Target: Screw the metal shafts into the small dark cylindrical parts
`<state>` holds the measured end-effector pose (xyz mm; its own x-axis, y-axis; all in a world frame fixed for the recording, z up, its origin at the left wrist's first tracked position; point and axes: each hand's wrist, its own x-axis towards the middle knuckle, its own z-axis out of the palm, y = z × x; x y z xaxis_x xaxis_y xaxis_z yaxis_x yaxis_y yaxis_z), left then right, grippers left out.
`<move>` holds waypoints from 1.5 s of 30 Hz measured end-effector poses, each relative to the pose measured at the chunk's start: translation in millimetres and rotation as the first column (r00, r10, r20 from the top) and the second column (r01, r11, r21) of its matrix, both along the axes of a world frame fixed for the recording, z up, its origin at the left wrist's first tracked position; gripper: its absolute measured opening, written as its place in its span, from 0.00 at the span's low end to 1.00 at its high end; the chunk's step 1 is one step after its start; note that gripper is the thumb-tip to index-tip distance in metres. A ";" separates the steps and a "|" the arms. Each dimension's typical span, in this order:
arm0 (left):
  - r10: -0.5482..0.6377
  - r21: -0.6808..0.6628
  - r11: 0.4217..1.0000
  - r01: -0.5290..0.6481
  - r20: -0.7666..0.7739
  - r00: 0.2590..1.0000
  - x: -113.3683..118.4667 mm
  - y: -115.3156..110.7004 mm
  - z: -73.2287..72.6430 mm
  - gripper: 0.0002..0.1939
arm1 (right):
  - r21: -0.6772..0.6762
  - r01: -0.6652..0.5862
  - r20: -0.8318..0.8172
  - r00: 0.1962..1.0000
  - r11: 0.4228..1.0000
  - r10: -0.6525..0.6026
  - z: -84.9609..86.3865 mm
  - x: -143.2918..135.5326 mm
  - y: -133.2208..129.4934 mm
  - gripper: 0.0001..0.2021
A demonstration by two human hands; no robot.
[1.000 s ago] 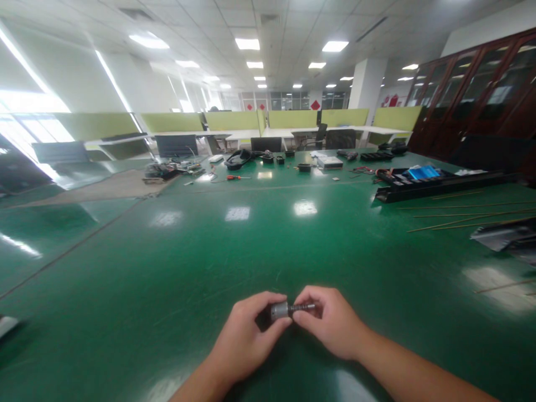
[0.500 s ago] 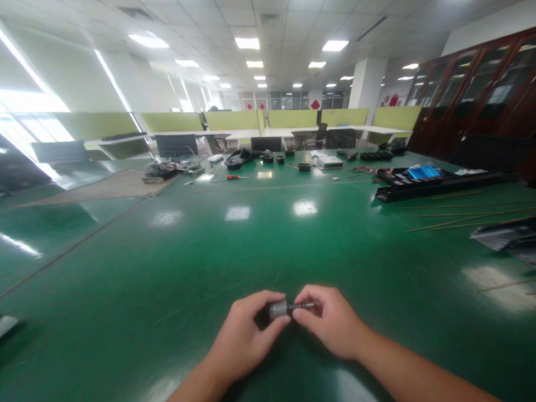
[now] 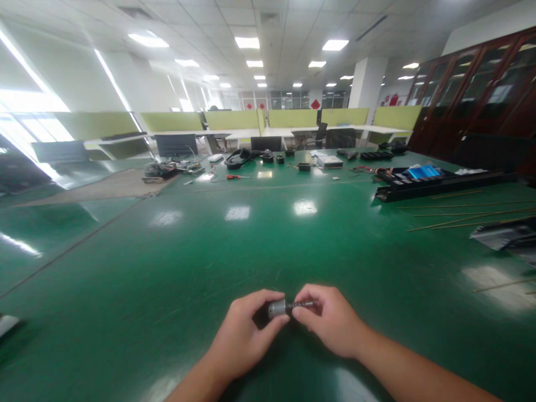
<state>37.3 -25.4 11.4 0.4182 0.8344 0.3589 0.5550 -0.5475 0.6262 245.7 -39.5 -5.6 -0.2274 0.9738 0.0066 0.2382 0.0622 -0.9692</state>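
My left hand (image 3: pixel 247 326) is closed around a small motor (image 3: pixel 277 309), a silvery-grey cylinder held between thumb and fingertips. From its right end runs a thin dark shaft (image 3: pixel 300 305) with ridges along it, like a screw or spring, and a lighter tip. The thumb and fingers of my right hand (image 3: pixel 329 321) pinch at this shaft, partly covering it. Both hands are just above the green tabletop (image 3: pixel 201 262) near its front. Whether the shaft and cylinder are one piece I cannot tell.
Across the far side lie a red screwdriver (image 3: pixel 238 177), small black boxes (image 3: pixel 304 167), a white box (image 3: pixel 329 161) and a heap of parts (image 3: pixel 161 170). At right are a long black channel (image 3: pixel 439 185), thin rods (image 3: pixel 469 219) and a dark metal piece (image 3: pixel 502 237).
Almost nothing differs. My left hand and the motor have shifted very slightly left and up; both hands keep the same grip.
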 end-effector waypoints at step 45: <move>0.011 -0.058 0.998 -0.010 0.013 1.000 -2.0 1.4 -1.7 0.11 | -0.033 0.005 -0.025 1.000 0.999 -0.006 -3.1 2.3 2.5 0.05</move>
